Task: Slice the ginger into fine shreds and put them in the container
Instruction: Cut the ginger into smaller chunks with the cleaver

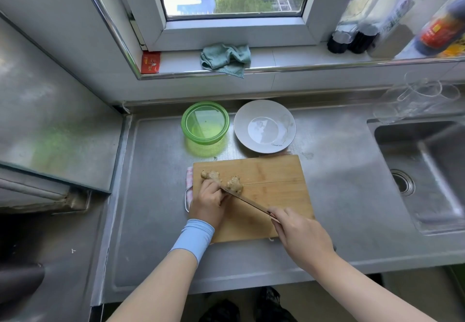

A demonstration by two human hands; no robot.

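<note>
A knobbly piece of ginger (235, 183) lies on the left half of a wooden cutting board (271, 186). My left hand (210, 202) holds the ginger down with curled fingers at its left part. My right hand (299, 233) grips the handle of a knife (247, 202), whose blade runs up-left and meets the ginger between its two lobes. A green translucent container (205, 123) stands behind the board, to the left.
A white plate (264, 125) sits beside the container. A sink (427, 170) is at the right, with clear glass jugs (417, 97) behind it. On the windowsill lie a green cloth (226, 58) and several bottles (392, 27). A pink cloth (189, 183) peeks from under the board.
</note>
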